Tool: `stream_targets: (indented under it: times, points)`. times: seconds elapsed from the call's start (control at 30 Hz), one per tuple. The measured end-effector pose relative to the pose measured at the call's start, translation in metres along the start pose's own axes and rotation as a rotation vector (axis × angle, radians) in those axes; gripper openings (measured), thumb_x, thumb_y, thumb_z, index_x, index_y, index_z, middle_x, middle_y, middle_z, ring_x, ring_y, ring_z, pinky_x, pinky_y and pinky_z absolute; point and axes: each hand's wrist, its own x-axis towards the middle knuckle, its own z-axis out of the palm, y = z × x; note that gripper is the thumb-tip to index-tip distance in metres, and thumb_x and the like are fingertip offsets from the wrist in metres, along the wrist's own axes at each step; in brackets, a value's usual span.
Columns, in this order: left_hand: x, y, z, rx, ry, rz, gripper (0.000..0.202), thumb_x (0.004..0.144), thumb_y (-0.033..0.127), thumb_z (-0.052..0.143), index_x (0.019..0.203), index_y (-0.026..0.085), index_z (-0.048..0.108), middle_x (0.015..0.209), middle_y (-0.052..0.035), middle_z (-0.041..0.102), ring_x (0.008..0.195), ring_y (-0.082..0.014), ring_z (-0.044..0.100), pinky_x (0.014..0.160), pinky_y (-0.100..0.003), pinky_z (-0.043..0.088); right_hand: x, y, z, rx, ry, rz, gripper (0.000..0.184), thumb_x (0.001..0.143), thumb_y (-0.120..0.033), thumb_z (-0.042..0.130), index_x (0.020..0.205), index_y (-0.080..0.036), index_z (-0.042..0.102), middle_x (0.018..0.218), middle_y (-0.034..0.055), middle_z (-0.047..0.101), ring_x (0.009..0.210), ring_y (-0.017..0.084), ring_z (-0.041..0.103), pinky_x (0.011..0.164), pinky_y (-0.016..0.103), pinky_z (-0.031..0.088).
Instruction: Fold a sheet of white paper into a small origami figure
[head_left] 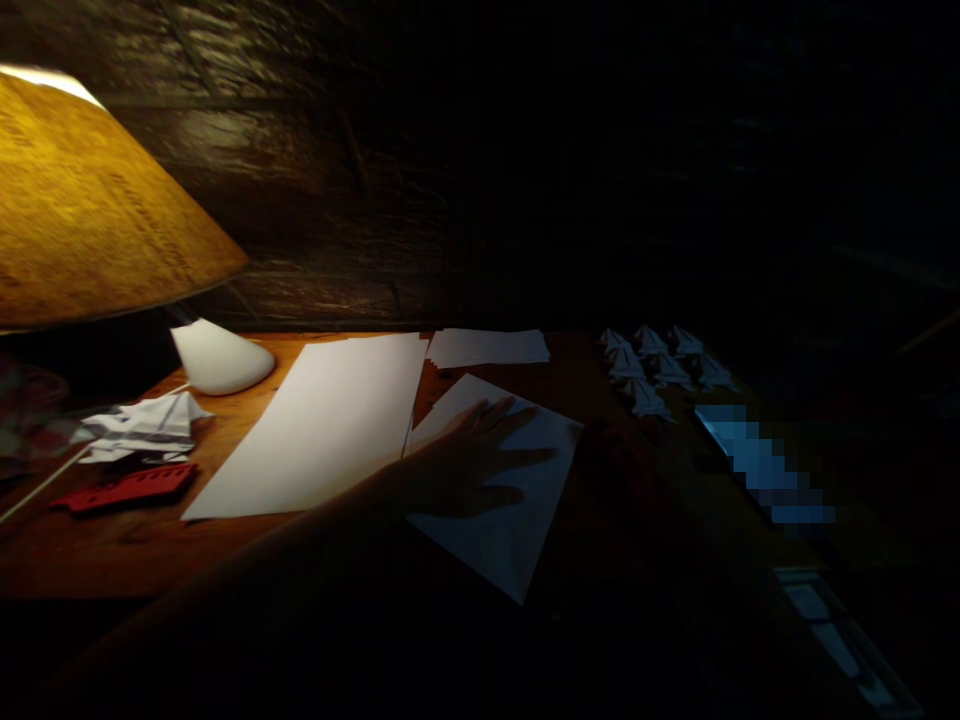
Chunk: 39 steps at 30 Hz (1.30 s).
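Observation:
My left hand (491, 455) reaches in from the lower left and lies flat with fingers spread on a white sheet of paper (517, 540). That sheet is turned so one corner points toward me. In deep shadow to its right, my right hand (637, 455) is barely visible, and its fingers cannot be made out. A stack of large white paper (322, 430) lies left of my left hand. Behind the sheet rests a pile of smaller white paper (487, 347). Several small folded paper figures (649, 370) stand in rows at the back right.
On the left stands a lamp with a yellow shade (112, 210) and a white base (221, 358). Crumpled or folded paper (146, 425) and a red plastic object (127, 488) lie before it on the wooden table (97, 560). A blurred-out bluish screen (757, 465) glows at right.

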Motion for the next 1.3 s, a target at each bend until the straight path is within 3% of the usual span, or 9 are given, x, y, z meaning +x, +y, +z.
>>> stream_targets:
  times: [0.2, 0.37, 0.57, 0.83, 1.13, 1.3]
  points:
    - [0.000, 0.002, 0.001, 0.030, -0.020, 0.002, 0.070, 0.098, 0.046, 0.059, 0.159, 0.047, 0.025, 0.173, -0.0032, 0.004, 0.157, -0.0417, 0.008, 0.122, -0.069, 0.014, 0.000, 0.006, 0.004, 0.023, 0.005, -0.001, 0.028, 0.101, -0.029, 0.043, 0.107, -0.025, 0.070, 0.103, 0.0111, 0.065, 0.092, 0.026, 0.060, 0.078, 0.038, 0.047]
    - [0.000, 0.001, 0.003, 0.052, -0.055, -0.004, 0.069, 0.099, 0.047, 0.057, 0.160, 0.046, 0.024, 0.173, -0.0050, -0.003, 0.157, -0.0424, 0.006, 0.121, -0.071, 0.014, -0.007, 0.031, 0.012, 0.067, 0.099, 0.008, 0.025, 0.098, -0.027, 0.046, 0.101, -0.025, 0.070, 0.100, 0.0103, 0.066, 0.094, 0.028, 0.061, 0.082, 0.043, 0.049]
    - [0.000, -0.001, 0.004, 0.058, -0.041, 0.014, 0.066, 0.100, 0.049, 0.053, 0.160, 0.044, 0.026, 0.173, -0.0049, 0.000, 0.157, -0.0426, 0.007, 0.121, -0.071, 0.014, -0.014, 0.054, 0.025, 0.146, 0.157, 0.051, 0.027, 0.097, -0.026, 0.044, 0.105, -0.027, 0.070, 0.107, 0.0113, 0.068, 0.098, 0.030, 0.062, 0.087, 0.048, 0.051]
    - [0.001, 0.003, -0.001, 0.073, -0.024, 0.025, 0.067, 0.099, 0.050, 0.054, 0.160, 0.044, 0.026, 0.173, -0.0061, 0.008, 0.157, -0.0410, 0.008, 0.121, -0.071, 0.017, -0.007, 0.030, 0.008, 0.103, 0.070, 0.018, 0.027, 0.099, -0.029, 0.044, 0.103, -0.024, 0.070, 0.103, 0.0107, 0.066, 0.097, 0.028, 0.060, 0.083, 0.042, 0.049]
    - [0.001, 0.000, 0.003, 0.055, -0.004, 0.027, 0.068, 0.099, 0.049, 0.056, 0.159, 0.046, 0.026, 0.173, -0.0037, 0.006, 0.157, -0.0405, 0.008, 0.120, -0.071, 0.017, 0.006, -0.005, 0.005, 0.075, 0.012, 0.025, 0.027, 0.101, -0.028, 0.043, 0.102, -0.022, 0.070, 0.101, 0.0116, 0.062, 0.091, 0.027, 0.058, 0.076, 0.038, 0.044]
    - [0.002, 0.002, 0.000, 0.044, -0.026, 0.028, 0.066, 0.099, 0.050, 0.054, 0.160, 0.043, 0.027, 0.173, -0.0077, 0.006, 0.157, -0.0414, 0.008, 0.120, -0.072, 0.016, 0.006, -0.006, 0.005, 0.006, 0.031, 0.060, 0.027, 0.101, -0.028, 0.043, 0.104, -0.023, 0.070, 0.098, 0.0115, 0.061, 0.086, 0.026, 0.057, 0.072, 0.037, 0.042]
